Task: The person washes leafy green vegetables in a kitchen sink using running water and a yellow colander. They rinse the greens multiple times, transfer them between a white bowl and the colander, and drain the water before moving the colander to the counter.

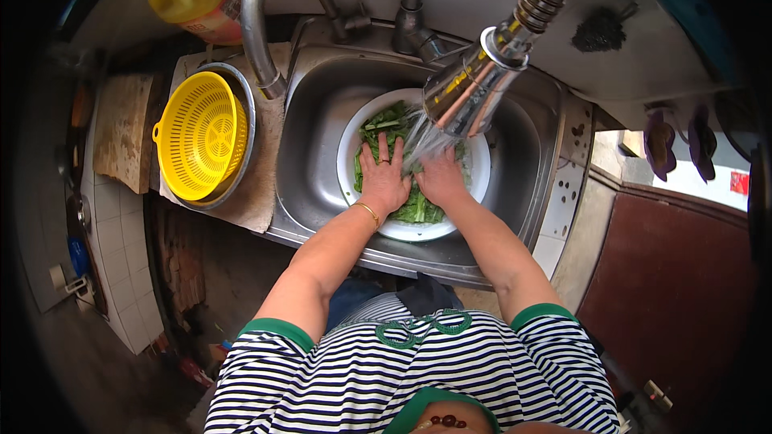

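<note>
A white basin (pixel 416 231) of green leafy vegetables (pixel 386 120) stands in the stainless steel sink (pixel 313 132). My left hand (pixel 384 178) lies flat on the leaves with its fingers spread, a ring on one finger and a bangle at the wrist. On the basin's right side, my right hand (pixel 443 178) presses down among the leaves, its fingertips partly hidden by running water. The water (pixel 422 141) sprays from a chrome pull-down spray head (pixel 467 87) that hangs over the basin. Neither hand appears to grip anything.
Left of the sink, a yellow plastic colander (pixel 199 132) sits in a metal bowl (pixel 248 157). A curved steel faucet (pixel 256 18) arches nearby. Behind are a yellow pump bottle (pixel 196 3) and a second faucet base (pixel 410 27). A wooden board (pixel 122 129) is farther left.
</note>
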Demonstrator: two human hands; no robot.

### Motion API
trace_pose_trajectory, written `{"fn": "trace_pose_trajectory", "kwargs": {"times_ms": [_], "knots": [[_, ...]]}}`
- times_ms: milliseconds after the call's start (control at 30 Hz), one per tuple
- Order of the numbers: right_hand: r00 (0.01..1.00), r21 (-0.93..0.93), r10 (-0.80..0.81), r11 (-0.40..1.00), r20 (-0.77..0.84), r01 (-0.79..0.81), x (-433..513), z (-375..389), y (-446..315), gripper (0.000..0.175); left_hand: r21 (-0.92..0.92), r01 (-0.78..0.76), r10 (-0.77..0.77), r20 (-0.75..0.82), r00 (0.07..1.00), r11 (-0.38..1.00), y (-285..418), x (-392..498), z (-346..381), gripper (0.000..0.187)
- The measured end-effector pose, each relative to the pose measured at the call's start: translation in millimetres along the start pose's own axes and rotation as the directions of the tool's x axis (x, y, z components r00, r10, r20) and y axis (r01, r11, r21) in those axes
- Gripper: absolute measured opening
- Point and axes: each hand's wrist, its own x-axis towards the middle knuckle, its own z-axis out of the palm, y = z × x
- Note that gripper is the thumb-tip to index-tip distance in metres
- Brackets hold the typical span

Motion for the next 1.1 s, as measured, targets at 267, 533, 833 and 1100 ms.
{"fn": "trace_pose_trajectory", "kwargs": {"times_ms": [267,533,833,1100], "knots": [[0.985,0.261,0.096,0.964,-0.14,-0.056,68,57,35,0.041,-0.243,0.068,-0.059,0.045,0.997,0.968,-10,27,-23,0.053],[0.985,0.292,-0.145,0.942,-0.096,0.167,26,-50,23,0.037,-0.308,-0.124,0.119,-0.036,0.992,0.943,-13,-3,-44,0.046],[0.991,0.038,-0.128,0.991,0.039,0.127,47,-1,-2,0.066,-0.162,-0.132,0.11,-0.137,0.984,0.978,-23,26,-7,0.059],[1.0,0.375,0.006,0.927,-0.014,0.0,64,3,10,0.053,-0.146,-0.081,0.077,-0.034,0.996,0.986,-28,61,-16,0.036]]}}
